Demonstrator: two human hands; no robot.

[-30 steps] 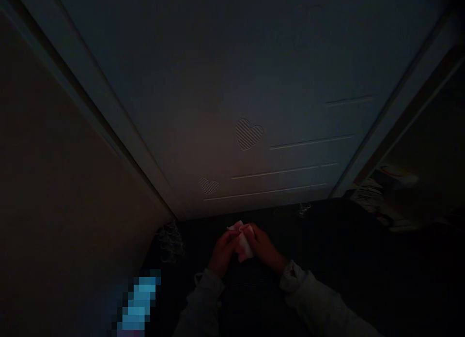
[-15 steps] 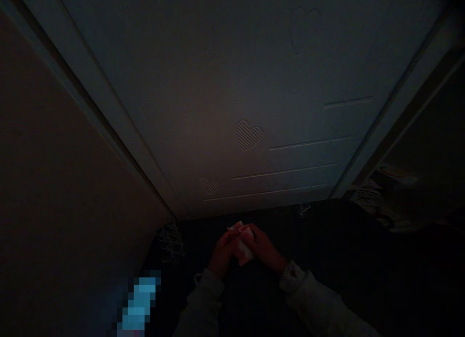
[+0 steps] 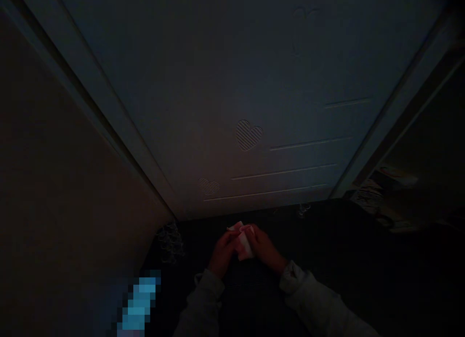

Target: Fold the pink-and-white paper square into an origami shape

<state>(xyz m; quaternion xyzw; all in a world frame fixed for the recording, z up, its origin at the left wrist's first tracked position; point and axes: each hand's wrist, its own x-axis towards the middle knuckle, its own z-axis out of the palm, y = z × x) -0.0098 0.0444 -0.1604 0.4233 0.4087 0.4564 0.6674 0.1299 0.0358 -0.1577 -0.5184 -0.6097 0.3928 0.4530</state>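
In the dim light, both hands meet over a dark surface (image 3: 254,293) around a small, crumpled white piece of cloth or paper (image 3: 245,247) with a pinkish tint; which material it is, I cannot tell. My left hand (image 3: 222,253) grips it from the left, fingers bent onto its edge. From the right, my right hand (image 3: 267,249) is closed on it, with the fingertips partly hidden by its folds. One flap sticks up at the far left of the piece, and another part hangs toward me.
Several clear, glass-like rounded items (image 3: 170,242) cluster at the left; another clear item (image 3: 303,210) stands at the back right. Behind rises a pale door-like panel (image 3: 203,109) with carved hearts and lines. A pixelated blue glow (image 3: 140,300) is at lower left, patterned items (image 3: 385,196) at right.
The piece has been folded or turned a little between my hands, and its lower end hangs shorter. My right fingers have shifted slightly; both arms stay in place. The panel looks darker.
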